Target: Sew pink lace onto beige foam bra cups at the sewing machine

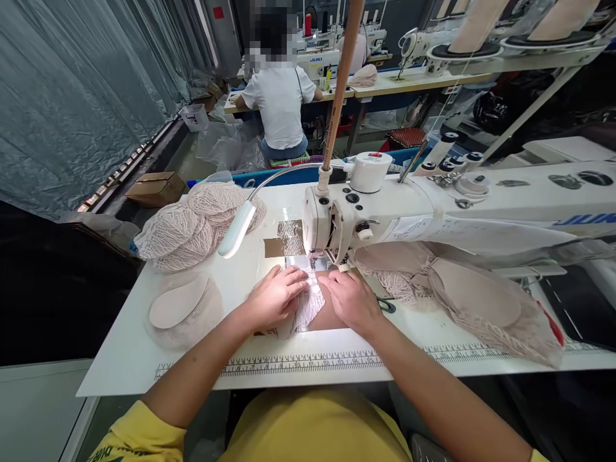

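Note:
Pale lace fabric (308, 307) lies beneath the needle area of a white sewing machine (332, 221), brightly lit. My left hand (278, 296) rests flat on the lace's left side, fingers stretched toward the presser foot and holding nothing. On the other side, my right hand (355, 300) is closed, its fingers curled down by the lace's right edge, close to the foot. Whatever may be between those fingertips is hidden. Beside the right hand lie dark-handled scissors (386, 305), partly covered. A brown surface patch (328, 314) shows between the hands.
Lace cup pieces (192, 224) are piled back left, with one beige cup (177, 303) nearer. More beige cups (474, 292) lie right, under the machine arm. A lamp (237, 230) hangs over the table's left half. A printed ruler (289, 364) runs along the front edge. Ahead sits a co-worker (276, 106).

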Motion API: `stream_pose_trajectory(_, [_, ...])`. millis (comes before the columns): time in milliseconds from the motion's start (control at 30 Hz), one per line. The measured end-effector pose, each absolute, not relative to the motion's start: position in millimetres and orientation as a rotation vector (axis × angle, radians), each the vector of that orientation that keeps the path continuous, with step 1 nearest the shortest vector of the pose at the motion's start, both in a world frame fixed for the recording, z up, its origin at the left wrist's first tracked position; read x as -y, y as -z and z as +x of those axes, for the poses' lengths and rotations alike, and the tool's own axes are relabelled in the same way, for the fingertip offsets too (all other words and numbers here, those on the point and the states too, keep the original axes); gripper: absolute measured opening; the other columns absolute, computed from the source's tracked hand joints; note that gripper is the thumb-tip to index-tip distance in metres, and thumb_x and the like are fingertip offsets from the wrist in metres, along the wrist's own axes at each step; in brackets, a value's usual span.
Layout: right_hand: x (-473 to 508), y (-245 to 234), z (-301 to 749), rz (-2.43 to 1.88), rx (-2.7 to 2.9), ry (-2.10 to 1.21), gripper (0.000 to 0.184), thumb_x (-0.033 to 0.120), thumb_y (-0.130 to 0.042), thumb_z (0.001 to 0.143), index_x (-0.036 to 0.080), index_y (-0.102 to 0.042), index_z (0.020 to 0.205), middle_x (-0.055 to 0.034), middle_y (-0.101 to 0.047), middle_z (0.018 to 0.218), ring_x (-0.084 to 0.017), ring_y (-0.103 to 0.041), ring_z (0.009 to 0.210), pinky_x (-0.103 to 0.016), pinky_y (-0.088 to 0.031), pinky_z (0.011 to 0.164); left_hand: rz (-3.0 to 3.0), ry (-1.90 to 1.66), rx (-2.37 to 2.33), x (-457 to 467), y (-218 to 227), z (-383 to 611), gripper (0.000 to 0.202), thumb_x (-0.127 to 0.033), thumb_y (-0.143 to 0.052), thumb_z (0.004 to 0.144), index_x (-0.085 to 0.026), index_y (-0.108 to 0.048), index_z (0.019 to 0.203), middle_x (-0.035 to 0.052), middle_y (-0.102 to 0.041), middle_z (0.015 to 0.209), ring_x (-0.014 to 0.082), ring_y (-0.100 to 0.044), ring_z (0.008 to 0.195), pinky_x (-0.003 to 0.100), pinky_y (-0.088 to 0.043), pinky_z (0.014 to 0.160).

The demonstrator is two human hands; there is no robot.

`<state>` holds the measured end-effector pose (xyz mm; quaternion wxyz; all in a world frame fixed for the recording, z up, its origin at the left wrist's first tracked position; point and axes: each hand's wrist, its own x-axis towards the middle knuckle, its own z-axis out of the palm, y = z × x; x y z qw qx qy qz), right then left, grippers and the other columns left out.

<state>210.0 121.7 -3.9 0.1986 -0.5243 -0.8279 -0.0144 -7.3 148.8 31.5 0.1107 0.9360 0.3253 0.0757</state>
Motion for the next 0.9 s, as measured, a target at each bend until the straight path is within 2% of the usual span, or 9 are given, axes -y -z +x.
stream_pose_trajectory(133, [-119,0,216,-1.446,2.332,-0.032,0.034,0.005,-0.043,0.086,0.02,-0.069,0.102,-0.0056,-0.064,0.085,-0.018,-0.051,0.078,-0.028,-0.037,0.068,2.749,-0.332,-0.927,-135,-36,-7,0.035,-0.017,-0.043,0.089,-0.018,-0.059,0.12,0.0124,-0.059,0.126,0.0288,-0.047,0.123,0.05,-0.035,0.101])
stream_pose_trajectory(333, [-107,-11,223,-1.461,2.459,-0.165,0.032,0.008,-0.044,0.087,0.02,-0.069,0.101,-0.0041,-0.06,0.077,-0.017,-0.051,0.076,-0.027,-0.038,0.068,2.78,-0.39,-0.873,-125,-32,1,0.03,-0.018,-0.04,0.092,-0.017,-0.062,0.112,0.0114,-0.063,0.117,0.0267,-0.05,0.116,0.046,-0.037,0.097])
stream_pose_trajectory(600, [-92,-6,226,-1.425,2.494,-0.13,0.033,0.005,-0.043,0.086,0.019,-0.067,0.104,-0.0048,-0.061,0.08,-0.017,-0.048,0.073,-0.027,-0.037,0.066,2.777,-0.417,-0.862,-121,-22,2,0.031,-0.02,-0.036,0.095,-0.018,-0.064,0.108,0.0121,-0.062,0.118,0.0254,-0.051,0.113,0.046,-0.038,0.094])
stream_pose_trajectory(900, [-90,-2,226,-1.364,2.516,-0.114,0.038,0.001,-0.042,0.084,0.019,-0.066,0.108,-0.0044,-0.06,0.082,-0.018,-0.045,0.074,-0.028,-0.036,0.07,2.837,-0.428,-0.885,-121,-17,1,0.029,-0.02,-0.038,0.094,-0.016,-0.065,0.103,0.01,-0.065,0.109,0.0212,-0.056,0.091,0.042,-0.039,0.088])
